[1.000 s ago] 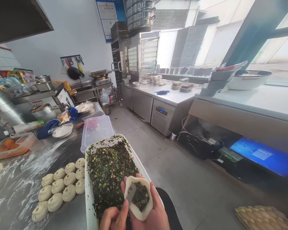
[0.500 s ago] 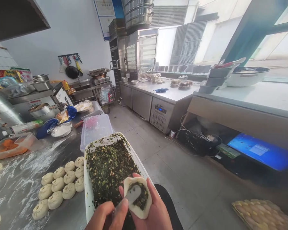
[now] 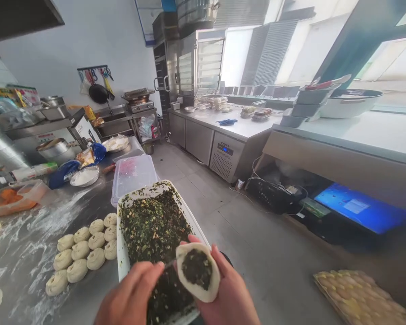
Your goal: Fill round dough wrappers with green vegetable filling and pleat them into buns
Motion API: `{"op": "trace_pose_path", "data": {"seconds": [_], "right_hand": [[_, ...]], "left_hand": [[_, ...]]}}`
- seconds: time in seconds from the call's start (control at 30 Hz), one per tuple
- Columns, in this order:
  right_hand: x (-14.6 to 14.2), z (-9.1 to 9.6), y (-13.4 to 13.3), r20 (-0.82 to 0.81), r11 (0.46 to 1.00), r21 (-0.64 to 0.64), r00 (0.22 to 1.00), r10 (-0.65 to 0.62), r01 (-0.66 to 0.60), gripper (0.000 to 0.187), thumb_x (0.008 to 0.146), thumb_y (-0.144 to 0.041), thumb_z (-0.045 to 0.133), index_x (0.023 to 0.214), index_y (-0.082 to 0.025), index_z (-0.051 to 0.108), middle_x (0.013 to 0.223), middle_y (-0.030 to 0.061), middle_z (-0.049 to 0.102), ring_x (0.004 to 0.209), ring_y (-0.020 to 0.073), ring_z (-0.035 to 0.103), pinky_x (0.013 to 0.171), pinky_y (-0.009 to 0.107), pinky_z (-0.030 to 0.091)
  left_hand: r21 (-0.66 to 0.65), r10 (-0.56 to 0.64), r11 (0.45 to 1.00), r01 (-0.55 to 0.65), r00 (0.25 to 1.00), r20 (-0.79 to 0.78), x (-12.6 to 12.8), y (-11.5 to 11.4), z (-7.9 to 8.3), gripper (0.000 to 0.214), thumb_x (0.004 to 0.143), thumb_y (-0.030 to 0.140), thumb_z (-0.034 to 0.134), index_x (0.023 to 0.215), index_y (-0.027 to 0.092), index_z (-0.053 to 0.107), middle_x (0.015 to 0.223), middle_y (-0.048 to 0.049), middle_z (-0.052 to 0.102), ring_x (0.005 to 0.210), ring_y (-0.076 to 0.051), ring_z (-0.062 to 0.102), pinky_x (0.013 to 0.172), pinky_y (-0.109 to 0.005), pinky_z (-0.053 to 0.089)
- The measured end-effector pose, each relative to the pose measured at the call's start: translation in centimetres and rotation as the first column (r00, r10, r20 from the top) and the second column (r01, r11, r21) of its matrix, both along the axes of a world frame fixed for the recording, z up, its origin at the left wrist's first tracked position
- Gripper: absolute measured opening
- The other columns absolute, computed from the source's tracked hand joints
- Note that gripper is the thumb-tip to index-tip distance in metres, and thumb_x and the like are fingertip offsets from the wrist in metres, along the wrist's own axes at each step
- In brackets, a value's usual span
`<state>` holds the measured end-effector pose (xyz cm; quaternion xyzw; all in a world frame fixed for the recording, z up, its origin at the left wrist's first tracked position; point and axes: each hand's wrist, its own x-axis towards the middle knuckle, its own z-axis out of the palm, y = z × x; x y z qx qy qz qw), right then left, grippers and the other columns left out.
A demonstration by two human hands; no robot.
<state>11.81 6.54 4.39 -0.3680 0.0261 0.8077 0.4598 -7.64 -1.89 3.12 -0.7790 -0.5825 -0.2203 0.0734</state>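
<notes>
My right hand (image 3: 232, 302) lies palm up and cups a round dough wrapper (image 3: 214, 284) with a mound of dark green chopped filling (image 3: 196, 269) in its middle. My left hand (image 3: 131, 298) is closed round a small flat spatula (image 3: 171, 262), whose tip touches the wrapper's left edge. Both hands hover over the near end of a white rectangular tub (image 3: 119, 253) full of the same green filling (image 3: 152, 225). Left of the tub, several pleated raw buns (image 3: 84, 255) sit in rows on the floured steel table (image 3: 27, 253).
A clear lidded box (image 3: 133, 174) stands behind the tub, with bowls, bags and an orange-filled tub (image 3: 10, 201) further along the table. Tiled floor opens to the right, with a tray of eggs (image 3: 358, 298) low right and steel counters (image 3: 230, 128) beyond.
The spatula has slid off the filling to the wrapper's left edge, and my left hand has drawn back to the left. The view has tipped slightly downward.
</notes>
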Motion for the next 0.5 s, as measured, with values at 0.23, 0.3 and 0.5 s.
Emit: {"op": "trace_pose_path", "data": {"seconds": [0.23, 0.3, 0.5], "right_hand": [[4.5, 1.6, 1.6, 0.195, 0.987, -0.079, 0.973, -0.123, 0.14, 0.03, 0.092, -0.022, 0.058, 0.108, -0.006, 0.077, 0.117, 0.0252, 0.077, 0.107, 0.0376, 0.074, 0.08, 0.048, 0.069], [5.1, 1.0, 1.5, 0.237, 0.983, -0.093, 0.962, -0.135, 0.161, 0.03, 0.091, -0.02, 0.058, 0.111, -0.009, 0.077, 0.117, 0.023, 0.078, 0.108, 0.0375, 0.075, 0.082, 0.05, 0.069], [5.8, -0.2, 0.7, 0.298, 0.986, -0.088, 0.948, -0.109, 0.14, 0.031, 0.087, -0.025, 0.064, 0.108, -0.011, 0.081, 0.121, 0.0239, 0.077, 0.116, 0.041, 0.072, 0.086, 0.047, 0.069]], "left_hand": [[-0.61, 0.055, 0.781, -0.129, 0.989, -0.138, -1.1, 1.3, 0.7, 0.043, 0.099, 0.013, 0.043, 0.125, 0.033, 0.07, 0.09, -0.0011, 0.075, 0.079, -0.019, 0.076, 0.071, -0.027, 0.056], [-0.645, -0.011, 0.757, -0.105, 0.985, -0.173, -0.7, 1.7, 0.4, 0.044, 0.096, 0.01, 0.044, 0.124, 0.032, 0.07, 0.087, -0.002, 0.073, 0.074, -0.021, 0.074, 0.066, -0.027, 0.053], [-0.72, -0.101, 0.694, -0.013, 0.988, -0.116, 0.8, 2.1, 0.7, 0.027, 0.092, 0.012, 0.05, 0.096, 0.028, 0.071, 0.081, -0.0014, 0.073, 0.068, -0.023, 0.073, 0.06, -0.029, 0.048]]}}
